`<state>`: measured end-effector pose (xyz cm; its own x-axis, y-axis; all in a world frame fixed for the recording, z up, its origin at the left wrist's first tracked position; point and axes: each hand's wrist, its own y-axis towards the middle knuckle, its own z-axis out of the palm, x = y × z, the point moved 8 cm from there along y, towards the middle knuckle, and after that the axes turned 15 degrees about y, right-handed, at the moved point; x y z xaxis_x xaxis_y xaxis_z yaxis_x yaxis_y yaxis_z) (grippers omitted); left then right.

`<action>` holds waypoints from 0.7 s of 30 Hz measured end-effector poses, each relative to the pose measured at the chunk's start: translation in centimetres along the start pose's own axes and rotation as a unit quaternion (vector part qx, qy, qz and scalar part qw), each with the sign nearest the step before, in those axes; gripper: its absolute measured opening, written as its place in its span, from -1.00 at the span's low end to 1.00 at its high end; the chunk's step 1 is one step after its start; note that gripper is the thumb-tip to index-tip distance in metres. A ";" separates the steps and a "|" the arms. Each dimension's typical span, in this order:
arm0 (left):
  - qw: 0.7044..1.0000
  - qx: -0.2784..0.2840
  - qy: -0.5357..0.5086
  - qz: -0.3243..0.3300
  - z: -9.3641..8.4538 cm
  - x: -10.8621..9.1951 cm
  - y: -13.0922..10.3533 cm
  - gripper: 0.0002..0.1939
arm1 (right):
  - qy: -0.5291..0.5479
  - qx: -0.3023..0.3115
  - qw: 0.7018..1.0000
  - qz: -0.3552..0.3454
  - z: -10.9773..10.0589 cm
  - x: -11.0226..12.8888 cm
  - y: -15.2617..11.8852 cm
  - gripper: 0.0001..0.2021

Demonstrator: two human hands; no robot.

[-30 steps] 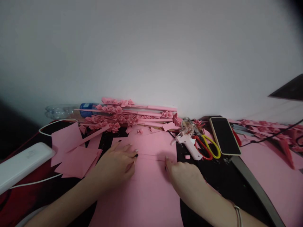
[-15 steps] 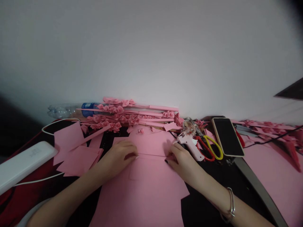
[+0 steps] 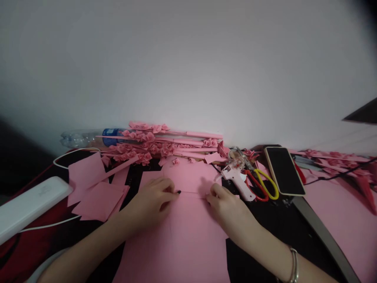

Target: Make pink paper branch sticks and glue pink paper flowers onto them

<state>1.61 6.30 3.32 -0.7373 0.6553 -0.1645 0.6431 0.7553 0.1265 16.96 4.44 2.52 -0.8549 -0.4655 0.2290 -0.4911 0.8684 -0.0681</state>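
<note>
A large pink paper sheet [image 3: 188, 243] lies in front of me. Over its upper part, my left hand [image 3: 156, 198] pinches the left end of a narrow pink paper [image 3: 193, 192], its dark thumbnail showing. On the other end, the fingertips of my right hand [image 3: 226, 204] are closed too. The paper stretches as a thin horizontal edge between both hands; whether it is a rolled piece or a folded edge I cannot tell. Two small folded pink paper flowers [image 3: 176, 161] sit just beyond it.
Paper flowers on stems [image 3: 165, 148] are heaped along the wall beside a plastic bottle [image 3: 79, 138]. At right lie a glue gun [image 3: 240, 182], scissors [image 3: 266, 182] and a phone [image 3: 284, 171]. Pink squares [image 3: 97, 200] and a white power strip [image 3: 35, 204] are at left.
My left hand has shifted slightly right, closer to my right hand. The paper held between them now looks flatter and spans a shorter gap. My right hand has turned slightly.
</note>
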 end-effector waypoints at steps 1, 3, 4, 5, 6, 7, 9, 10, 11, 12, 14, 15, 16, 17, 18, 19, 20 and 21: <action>1.000 0.004 0.009 0.005 0.1 -0.3 0.0 -0.75 | -0.014 0.006 1.000 -0.001 0.4 0.3 -0.1 -0.77; 0.999 0.010 0.026 0.016 0.4 -0.9 0.0 -0.68 | -0.019 0.002 1.000 -0.009 1.0 1.2 -0.3 -0.68; 0.999 0.011 0.036 0.022 0.6 -1.1 0.0 -0.64 | -0.020 -0.011 1.000 -0.017 1.2 1.6 -0.3 -0.61; 0.999 0.012 0.045 0.027 0.8 -1.4 0.1 -0.61 | -0.020 -0.024 0.999 -0.028 1.3 2.1 -0.2 -0.56; 0.998 0.010 0.055 0.033 1.0 -1.8 0.2 -0.58 | -0.018 -0.034 0.999 -0.039 1.3 2.6 -0.2 -0.54; 0.997 0.008 0.063 0.039 1.1 -2.1 0.3 -0.56 | -0.013 -0.040 0.998 -0.046 1.4 3.0 0.0 -0.54; 0.996 0.006 0.076 0.050 1.5 -2.7 0.5 -0.56 | 0.000 -0.040 0.998 -0.053 1.3 3.6 0.3 -0.56; 0.995 0.006 0.080 0.052 1.6 -2.9 0.6 -0.57 | 0.007 -0.037 0.998 -0.052 1.3 3.8 0.4 -0.57; 0.995 0.005 0.084 0.050 1.7 -3.0 0.6 -0.58 | 0.013 -0.034 0.998 -0.048 1.1 3.8 0.5 -0.58; 0.995 0.004 0.087 0.045 1.7 -3.0 0.7 -0.59 | 0.018 -0.032 0.998 -0.042 1.0 3.8 0.5 -0.58; 0.996 0.004 0.088 0.029 1.6 -2.8 0.8 -0.61 | 0.024 -0.027 0.999 -0.022 0.7 3.5 0.4 -0.58; 0.996 0.007 0.085 0.022 1.5 -2.6 0.9 -0.63 | 0.023 -0.026 0.999 -0.010 0.6 3.1 0.3 -0.58; 0.996 0.013 0.081 0.017 1.4 -2.4 0.9 -0.67 | 0.020 -0.025 1.000 0.000 0.6 2.8 0.2 -0.58; 0.997 0.018 0.076 0.011 1.2 -2.1 0.9 -0.72 | 0.015 -0.023 1.000 0.008 0.5 2.5 0.0 -0.58; 0.997 0.020 0.070 0.005 1.0 -1.7 0.9 -0.77 | 0.013 -0.021 1.000 0.013 0.5 2.1 -0.3 -0.58; 0.998 0.019 0.064 -0.003 0.7 -1.2 0.8 -0.80 | 0.015 -0.019 1.000 0.016 0.6 1.7 -0.5 -0.58; 0.998 0.016 0.060 -0.012 0.4 -0.6 0.7 -0.81 | 0.022 -0.021 0.999 0.019 0.6 1.3 -0.8 -0.58; 0.998 0.012 0.057 -0.021 0.1 0.0 0.6 -0.80 | 0.036 -0.024 0.999 0.021 0.6 0.9 -1.1 -0.59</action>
<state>2.08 6.75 3.27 -0.7810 0.6219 -0.0571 0.6155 0.7820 0.0982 16.63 2.98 2.17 -0.8594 -0.4162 0.2971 -0.4447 0.8951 -0.0326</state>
